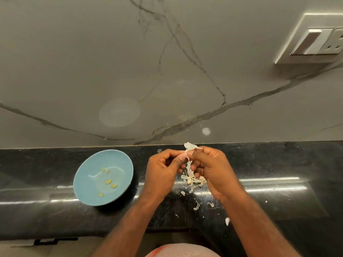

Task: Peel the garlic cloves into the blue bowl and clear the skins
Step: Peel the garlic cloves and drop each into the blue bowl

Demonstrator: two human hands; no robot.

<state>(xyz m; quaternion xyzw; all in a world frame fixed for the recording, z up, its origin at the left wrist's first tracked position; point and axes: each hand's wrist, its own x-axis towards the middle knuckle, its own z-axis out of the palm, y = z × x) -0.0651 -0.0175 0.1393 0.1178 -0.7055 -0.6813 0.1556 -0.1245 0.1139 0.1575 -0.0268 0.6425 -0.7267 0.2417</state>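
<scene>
A garlic clove point(187, 153) with loose white skin is pinched between both hands above the black counter. My left hand point(163, 168) grips it from the left with thumb and curled fingers. My right hand point(210, 166) pinches it from the right, and a flap of skin sticks up behind the fingers. The blue bowl point(87, 190) sits to the left of my hands and holds several small peeled cloves point(108, 181). A pile of garlic skins point(193, 179) lies on the counter right under my hands, partly hidden by my right hand.
More skin flakes point(197, 205) are scattered on the black countertop point(278, 164) toward its front edge, one larger piece point(227, 221) near my right forearm. A marble-patterned wall point(167, 71) rises behind the counter, with a switch and socket plate point(315, 41) at upper right.
</scene>
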